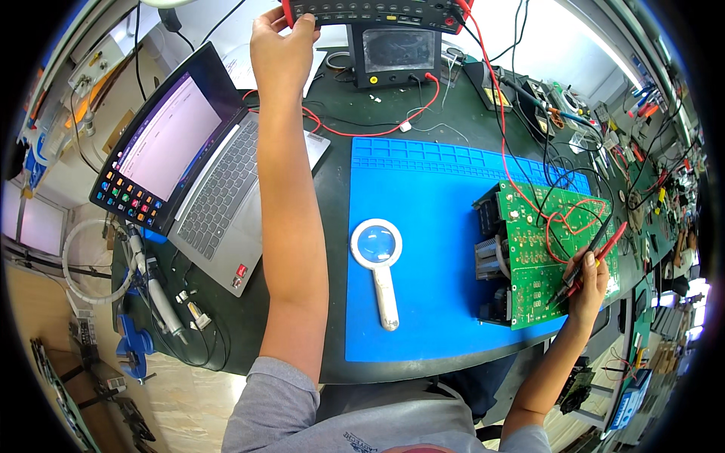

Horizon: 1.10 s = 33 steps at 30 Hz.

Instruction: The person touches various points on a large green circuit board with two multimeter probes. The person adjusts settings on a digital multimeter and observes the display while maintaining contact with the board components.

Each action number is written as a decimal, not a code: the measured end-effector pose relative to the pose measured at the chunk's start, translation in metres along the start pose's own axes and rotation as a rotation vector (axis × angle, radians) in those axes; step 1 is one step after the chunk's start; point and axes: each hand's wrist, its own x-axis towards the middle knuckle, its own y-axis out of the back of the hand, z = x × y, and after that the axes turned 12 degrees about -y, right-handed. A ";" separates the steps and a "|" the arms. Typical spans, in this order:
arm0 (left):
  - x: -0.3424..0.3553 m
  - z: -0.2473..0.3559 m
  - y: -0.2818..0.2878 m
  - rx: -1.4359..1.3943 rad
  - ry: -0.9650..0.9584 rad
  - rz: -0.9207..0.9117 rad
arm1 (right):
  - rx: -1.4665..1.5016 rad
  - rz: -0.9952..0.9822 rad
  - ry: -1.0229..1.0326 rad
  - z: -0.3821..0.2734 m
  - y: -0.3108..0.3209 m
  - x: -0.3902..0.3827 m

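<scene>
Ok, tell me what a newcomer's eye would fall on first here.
Probably the bright blue mat in the middle, with a white magnifying glass lying on it. Then the large green circuit board on the mat's right side, where the right hand holds a red probe and a black probe. The lit laptop stands open at left.

Circuit board is showing green, speckled pale. Red probe and black probe are contrasting against it. Mat is running solid blue. Magnifier is showing off-white. Instrument is mixing black with red ends. Laptop is pairing silver-grey with dark-grey keys. Bench is reading dark green. Shirt is showing grey.
</scene>
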 end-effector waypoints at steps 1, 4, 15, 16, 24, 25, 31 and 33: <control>0.000 0.000 -0.001 0.000 0.003 0.002 | 0.004 -0.014 -0.001 0.000 0.000 0.000; 0.000 0.000 -0.002 0.000 0.005 0.011 | 0.014 -0.044 0.000 0.000 0.001 0.000; 0.003 -0.010 0.000 -0.093 -0.018 0.003 | 0.013 -0.058 -0.010 -0.001 0.001 -0.001; 0.003 -0.011 0.000 -0.094 -0.015 0.004 | 0.005 -0.052 -0.009 -0.001 0.001 -0.001; 0.003 -0.010 -0.002 -0.080 -0.007 0.016 | 0.025 -0.052 -0.001 -0.001 0.000 0.000; 0.003 -0.010 -0.003 -0.079 -0.008 0.017 | 0.023 -0.057 -0.002 -0.001 0.000 0.000; 0.001 -0.006 0.001 -0.102 0.010 -0.022 | 0.022 -0.058 -0.002 -0.001 0.000 -0.001; 0.003 -0.004 0.008 -0.167 0.034 -0.080 | 0.035 -0.061 0.002 -0.001 0.000 0.000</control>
